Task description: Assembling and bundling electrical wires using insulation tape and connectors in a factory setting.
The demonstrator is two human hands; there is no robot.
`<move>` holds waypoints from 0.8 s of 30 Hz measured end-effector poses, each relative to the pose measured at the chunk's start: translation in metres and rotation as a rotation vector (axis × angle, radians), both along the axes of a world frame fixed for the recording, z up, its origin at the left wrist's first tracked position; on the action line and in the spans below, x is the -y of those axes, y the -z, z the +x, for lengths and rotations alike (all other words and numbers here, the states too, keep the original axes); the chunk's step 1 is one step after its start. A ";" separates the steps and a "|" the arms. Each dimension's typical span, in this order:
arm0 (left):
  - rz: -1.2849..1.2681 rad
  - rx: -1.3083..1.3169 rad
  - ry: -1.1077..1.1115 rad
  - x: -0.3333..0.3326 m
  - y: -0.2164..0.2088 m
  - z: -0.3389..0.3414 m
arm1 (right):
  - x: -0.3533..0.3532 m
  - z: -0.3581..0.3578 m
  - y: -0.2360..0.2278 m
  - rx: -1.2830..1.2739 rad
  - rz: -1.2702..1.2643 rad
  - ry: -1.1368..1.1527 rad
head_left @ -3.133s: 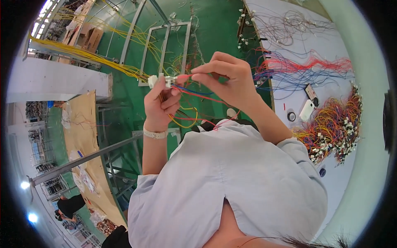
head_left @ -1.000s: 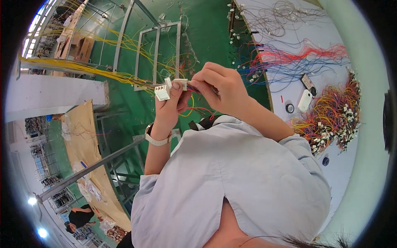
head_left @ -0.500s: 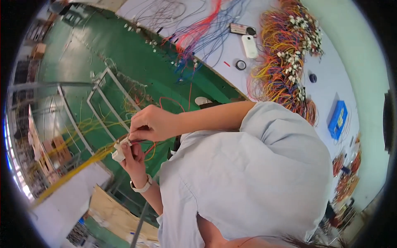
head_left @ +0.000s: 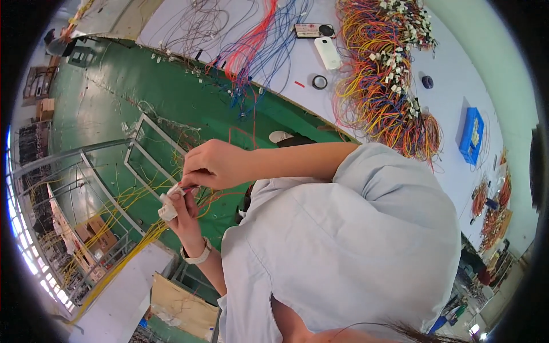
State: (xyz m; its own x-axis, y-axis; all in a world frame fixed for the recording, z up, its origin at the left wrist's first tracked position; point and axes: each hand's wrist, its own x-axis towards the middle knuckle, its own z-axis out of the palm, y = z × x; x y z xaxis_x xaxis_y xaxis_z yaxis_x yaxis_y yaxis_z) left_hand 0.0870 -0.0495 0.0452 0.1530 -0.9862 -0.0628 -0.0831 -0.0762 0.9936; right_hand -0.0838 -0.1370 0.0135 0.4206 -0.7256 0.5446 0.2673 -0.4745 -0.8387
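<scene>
My left hand (head_left: pixel 184 214), with a pale-banded watch (head_left: pixel 197 251) on its wrist, is closed around white plastic connector housings (head_left: pixel 167 212). Thin wires run from that grip, a red wire (head_left: pixel 231 194) among them trailing to the right. Just above, my right hand (head_left: pixel 209 166) reaches across with its fingertips pinched at the upper end of the connectors. A bit of reddish wire shows at those fingertips; its end is hidden. Both hands touch or nearly touch over the green floor, and a bundle of yellow wires (head_left: pixel 134 243) passes close below them.
A metal frame (head_left: pixel 157 134) stands beyond my hands. On the white table (head_left: pixel 297 103) lie a large heap of coloured wires (head_left: pixel 377 86) with white connectors, red and blue wires, a black tape roll (head_left: pixel 319 82), a white device (head_left: pixel 327 53) and a blue box (head_left: pixel 471 136).
The view has turned a little, so the table's things sit further left and up. The connectors have tilted slightly in my left hand; my right fingertips stay pinched beside them.
</scene>
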 end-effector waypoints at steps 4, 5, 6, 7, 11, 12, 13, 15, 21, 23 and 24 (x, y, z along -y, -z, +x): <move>0.032 0.507 0.127 0.018 -0.008 -0.005 | 0.003 -0.022 0.010 -0.256 -0.122 0.068; 0.104 0.440 0.197 0.022 -0.007 -0.008 | 0.004 -0.026 0.015 -0.356 -0.167 0.111; 0.092 0.382 0.235 0.024 -0.005 -0.011 | 0.005 -0.029 0.022 -0.348 -0.174 0.112; 0.176 0.321 0.235 0.025 -0.001 -0.015 | 0.006 -0.033 0.031 -0.375 -0.116 0.075; 0.282 0.064 0.098 0.025 0.024 -0.025 | 0.033 -0.075 0.102 -0.347 0.049 0.228; 0.289 0.076 0.110 0.024 0.031 -0.026 | 0.042 -0.102 0.129 -0.449 0.120 0.367; 0.377 -0.023 0.007 0.023 0.039 -0.025 | 0.045 -0.125 0.159 -0.735 0.210 0.710; 0.506 -0.114 -0.158 0.022 0.054 -0.022 | 0.045 -0.188 0.221 -1.036 0.247 1.075; 0.574 -0.328 -0.255 0.023 0.088 -0.007 | 0.035 -0.245 0.297 -1.134 0.176 1.129; 0.478 -0.381 -0.305 0.028 0.093 -0.012 | 0.040 -0.209 0.263 -0.951 0.372 0.793; 0.454 -0.388 -0.309 0.031 0.094 -0.016 | 0.042 -0.186 0.238 -0.714 0.486 0.521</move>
